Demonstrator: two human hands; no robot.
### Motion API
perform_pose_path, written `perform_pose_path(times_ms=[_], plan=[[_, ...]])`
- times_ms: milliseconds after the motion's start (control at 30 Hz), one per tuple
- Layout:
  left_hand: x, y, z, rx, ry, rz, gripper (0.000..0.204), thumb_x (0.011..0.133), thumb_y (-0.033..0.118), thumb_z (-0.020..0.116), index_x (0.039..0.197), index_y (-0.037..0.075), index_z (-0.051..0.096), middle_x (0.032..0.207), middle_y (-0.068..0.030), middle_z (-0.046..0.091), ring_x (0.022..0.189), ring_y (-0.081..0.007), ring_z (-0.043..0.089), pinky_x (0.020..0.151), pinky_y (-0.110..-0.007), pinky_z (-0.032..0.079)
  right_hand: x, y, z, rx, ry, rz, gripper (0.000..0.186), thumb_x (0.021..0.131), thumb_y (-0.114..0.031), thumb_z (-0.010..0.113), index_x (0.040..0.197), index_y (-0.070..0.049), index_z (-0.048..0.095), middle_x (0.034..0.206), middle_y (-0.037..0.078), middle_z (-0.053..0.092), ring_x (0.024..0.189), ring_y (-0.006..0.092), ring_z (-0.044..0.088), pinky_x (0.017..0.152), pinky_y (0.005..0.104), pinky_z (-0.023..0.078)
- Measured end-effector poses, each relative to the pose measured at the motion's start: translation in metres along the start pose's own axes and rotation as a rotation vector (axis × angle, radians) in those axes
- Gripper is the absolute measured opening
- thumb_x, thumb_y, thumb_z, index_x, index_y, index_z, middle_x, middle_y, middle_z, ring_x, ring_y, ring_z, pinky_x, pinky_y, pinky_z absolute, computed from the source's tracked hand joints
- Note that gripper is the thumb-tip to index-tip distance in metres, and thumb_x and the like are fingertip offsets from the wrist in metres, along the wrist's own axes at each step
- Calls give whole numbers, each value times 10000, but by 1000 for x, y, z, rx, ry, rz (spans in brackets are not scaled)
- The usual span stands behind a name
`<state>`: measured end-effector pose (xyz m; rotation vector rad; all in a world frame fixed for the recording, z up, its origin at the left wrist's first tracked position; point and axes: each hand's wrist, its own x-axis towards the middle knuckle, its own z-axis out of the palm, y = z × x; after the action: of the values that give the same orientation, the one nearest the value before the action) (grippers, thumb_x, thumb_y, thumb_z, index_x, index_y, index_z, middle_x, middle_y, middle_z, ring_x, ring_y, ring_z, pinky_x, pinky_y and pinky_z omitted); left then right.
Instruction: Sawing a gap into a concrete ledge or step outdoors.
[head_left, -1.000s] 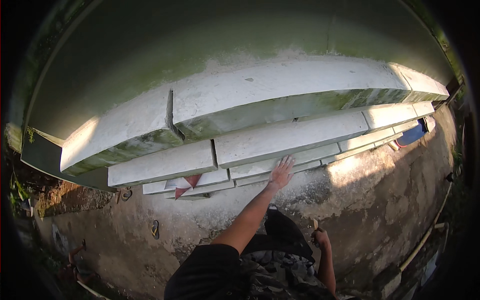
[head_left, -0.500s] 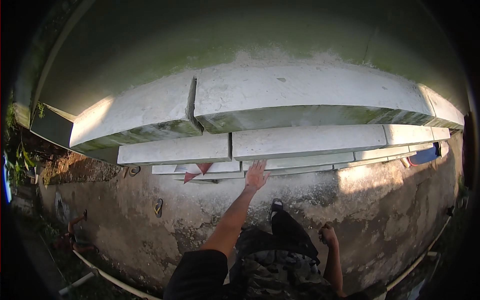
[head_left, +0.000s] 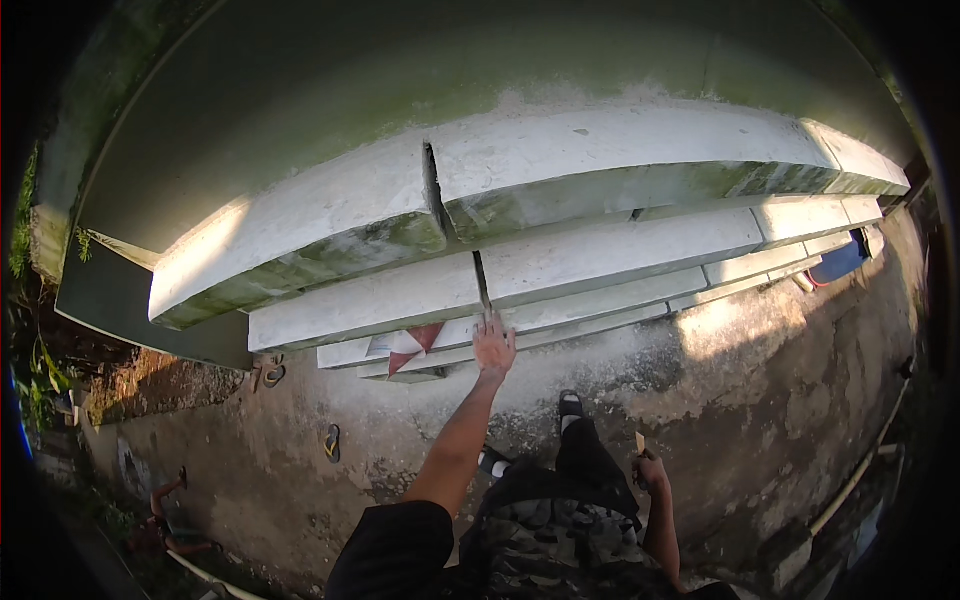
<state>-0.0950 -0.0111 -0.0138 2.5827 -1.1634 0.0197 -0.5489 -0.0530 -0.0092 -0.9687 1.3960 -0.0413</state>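
Note:
Flat against the lower pale concrete beams, with its fingers stretched out, lies my left hand. It is near the lower end of a dark vertical joint and holds nothing. Left of it, a red-and-white folded sheet pokes out over the beam edge. My right hand hangs low at my right side, closed around a thin flat strip. Only the light tan tip of that strip shows above the fingers; its kind is unclear.
An upper concrete beam juts out against a greenish wall. Loose flip-flops, one of them a dark and yellow flip-flop, lie on the stained concrete ground. A blue object is at far right; another person is at lower left.
My left hand has slid a little left along the beams, toward the red-and-white sheet. The tan tip in my right hand has come into sight. My view has turned slightly.

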Motion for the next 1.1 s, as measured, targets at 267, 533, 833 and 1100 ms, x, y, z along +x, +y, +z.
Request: perform_pose_path(times_ms=[267, 533, 833, 1100], plan=[[-4, -4, -4, -185, 109, -95, 648, 864, 391, 430, 1337, -28, 285, 1393, -218, 273, 1318, -336, 199, 1081, -430, 134, -32, 68, 0, 25, 73, 146, 93, 725, -15, 488, 818, -5, 487, 613, 96, 492, 442, 194, 495, 363, 334, 405], [-5, -8, 19, -65, 86, -218, 759, 871, 455, 387, 1335, -111, 184, 1419, -256, 157, 1343, -352, 71, 1095, -436, 64, -32, 52, 7, 19, 39, 147, 119, 726, -31, 495, 840, 1, 498, 622, 94, 491, 458, 197, 500, 374, 330, 403], [13, 31, 13, -79, -90, -196, 691, 855, 396, 398, 1331, -82, 246, 1388, -233, 271, 1335, -336, 145, 1090, -453, 77, -4, 23, -16, 31, 21, 113, 124, 744, -62, 485, 856, -13, 501, 634, 77, 499, 458, 182, 499, 375, 321, 406], [10, 74, 19, -65, 89, -323, 617, 829, 268, 455, 1349, -8, 268, 1411, -162, 268, 1342, -302, 152, 1086, -446, 124, 42, -41, -24, -92, -53, 8, 143, 725, -35, 476, 863, -12, 505, 616, 80, 504, 443, 171, 492, 376, 311, 413]])
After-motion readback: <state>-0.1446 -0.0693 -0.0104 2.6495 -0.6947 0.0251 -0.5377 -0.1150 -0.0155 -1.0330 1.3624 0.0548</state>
